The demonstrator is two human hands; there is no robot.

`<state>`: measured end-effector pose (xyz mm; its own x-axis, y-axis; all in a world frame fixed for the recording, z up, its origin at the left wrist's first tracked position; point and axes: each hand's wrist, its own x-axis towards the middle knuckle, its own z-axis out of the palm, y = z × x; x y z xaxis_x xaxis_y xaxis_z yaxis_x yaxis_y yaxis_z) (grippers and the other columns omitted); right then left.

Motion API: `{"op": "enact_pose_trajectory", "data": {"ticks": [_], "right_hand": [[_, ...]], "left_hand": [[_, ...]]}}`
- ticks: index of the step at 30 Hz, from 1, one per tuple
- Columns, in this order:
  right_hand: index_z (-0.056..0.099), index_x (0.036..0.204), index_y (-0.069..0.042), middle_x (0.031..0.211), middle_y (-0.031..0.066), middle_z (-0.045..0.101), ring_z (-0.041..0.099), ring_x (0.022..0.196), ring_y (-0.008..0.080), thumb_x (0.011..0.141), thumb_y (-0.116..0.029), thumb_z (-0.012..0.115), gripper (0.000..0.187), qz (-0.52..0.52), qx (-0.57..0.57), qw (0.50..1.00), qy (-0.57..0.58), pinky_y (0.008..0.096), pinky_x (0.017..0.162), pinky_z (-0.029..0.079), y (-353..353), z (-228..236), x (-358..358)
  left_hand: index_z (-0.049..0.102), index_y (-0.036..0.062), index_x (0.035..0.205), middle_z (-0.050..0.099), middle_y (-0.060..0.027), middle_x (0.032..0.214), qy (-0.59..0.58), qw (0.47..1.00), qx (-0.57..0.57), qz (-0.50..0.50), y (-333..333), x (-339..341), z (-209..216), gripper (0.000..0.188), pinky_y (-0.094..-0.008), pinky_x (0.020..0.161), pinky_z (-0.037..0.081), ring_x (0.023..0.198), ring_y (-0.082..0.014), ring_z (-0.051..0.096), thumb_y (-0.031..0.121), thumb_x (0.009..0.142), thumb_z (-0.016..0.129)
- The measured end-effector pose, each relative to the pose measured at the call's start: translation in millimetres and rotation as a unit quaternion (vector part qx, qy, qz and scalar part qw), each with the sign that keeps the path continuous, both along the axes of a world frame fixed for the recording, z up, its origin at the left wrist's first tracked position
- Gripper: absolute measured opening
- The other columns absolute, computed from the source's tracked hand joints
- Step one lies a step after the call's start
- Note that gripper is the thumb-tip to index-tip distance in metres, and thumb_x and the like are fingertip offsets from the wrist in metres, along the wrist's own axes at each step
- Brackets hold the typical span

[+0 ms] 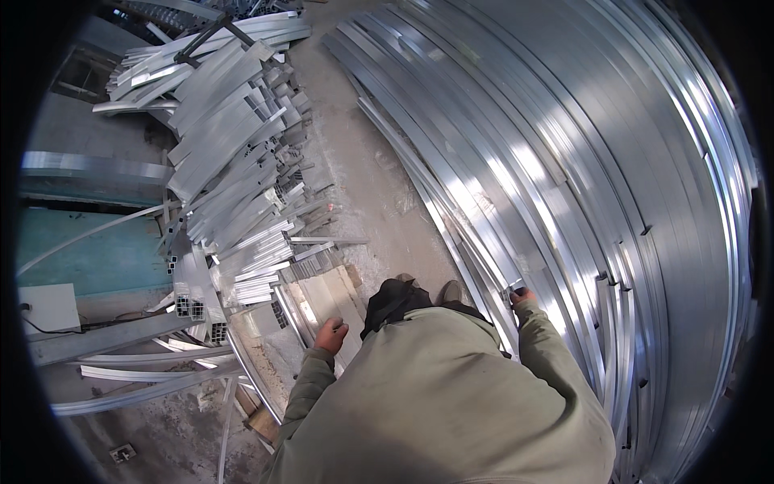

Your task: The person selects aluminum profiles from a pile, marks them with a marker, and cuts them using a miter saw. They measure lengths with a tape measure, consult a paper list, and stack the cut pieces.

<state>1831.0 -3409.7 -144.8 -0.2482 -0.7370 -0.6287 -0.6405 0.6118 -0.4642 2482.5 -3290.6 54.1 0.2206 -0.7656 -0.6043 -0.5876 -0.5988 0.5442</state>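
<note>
My right hand (522,296) is at the near edge of the long silvery metal profiles (500,210), its fingers curled. A small shiny piece (514,285) shows at its fingertips; I cannot make out whether it is a separate object or part of a profile. My left hand (329,335) is closed in a loose fist with nothing seen in it. It hangs over or beside pale, dusty boards (326,294) at the left of my body.
Cut lengths of square and flat metal tube (222,105) lie heaped on the left. A concrete floor strip (347,153) runs between this heap and the long profiles. Farther left are a teal panel (97,246) and a white box (50,308). Loose bars (145,395) stick out at lower left.
</note>
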Motion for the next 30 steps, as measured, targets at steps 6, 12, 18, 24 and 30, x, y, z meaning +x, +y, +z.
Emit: {"op": "enact_pose_trajectory", "data": {"ticks": [6,12,18,24,30], "right_hand": [[0.072,0.115,-0.002,0.091,0.0129,0.078,0.078,0.074,0.0229,0.096,-0.027,0.075,0.031,0.053,-0.011,0.998,-0.031,0.0391,0.065,0.061,-274,39,116],[0.076,0.105,-0.004,0.080,0.0138,0.078,0.078,0.072,0.0256,0.090,-0.036,0.076,0.035,0.091,0.050,0.995,0.008,0.0409,0.073,0.062,-381,59,229],[0.072,0.112,0.003,0.089,0.0152,0.077,0.076,0.070,0.0252,0.094,-0.026,0.076,0.034,0.089,0.041,0.994,-0.056,0.0407,0.061,0.061,-465,69,291],[0.072,0.112,-0.001,0.089,0.0121,0.076,0.076,0.070,0.0266,0.092,-0.025,0.074,0.032,0.044,0.099,0.993,-0.050,0.0418,0.051,0.056,-614,89,368],[0.071,0.115,-0.002,0.090,0.0113,0.075,0.076,0.073,0.0281,0.092,-0.023,0.072,0.031,-0.028,0.117,0.992,-0.043,0.0456,0.057,0.058,-820,66,450]], "left_hand": [[0.069,-0.0031,0.126,0.075,-0.0239,0.124,-0.018,0.995,0.066,0.077,-37,60,-49,0.053,-0.0451,0.103,0.056,0.119,-0.0379,0.071,0.039,0.095,0.077],[0.073,-0.0012,0.122,0.076,-0.0223,0.118,0.007,0.989,0.142,0.029,-138,184,-91,0.053,-0.0459,0.099,0.057,0.114,-0.0391,0.072,0.044,0.094,0.075],[0.071,-0.0005,0.125,0.077,-0.0205,0.116,-0.004,0.990,0.016,0.139,-363,295,-60,0.048,-0.0445,0.098,0.057,0.112,-0.0353,0.074,0.038,0.097,0.072],[0.069,-0.0006,0.131,0.075,-0.0216,0.120,0.044,0.973,-0.134,0.183,-577,384,-84,0.049,-0.0427,0.100,0.056,0.113,-0.0341,0.072,0.035,0.098,0.073],[0.068,-0.0018,0.132,0.072,-0.0243,0.129,0.012,0.988,-0.044,0.148,-733,455,-119,0.058,-0.0455,0.103,0.055,0.120,-0.0374,0.071,0.041,0.094,0.075]]}}
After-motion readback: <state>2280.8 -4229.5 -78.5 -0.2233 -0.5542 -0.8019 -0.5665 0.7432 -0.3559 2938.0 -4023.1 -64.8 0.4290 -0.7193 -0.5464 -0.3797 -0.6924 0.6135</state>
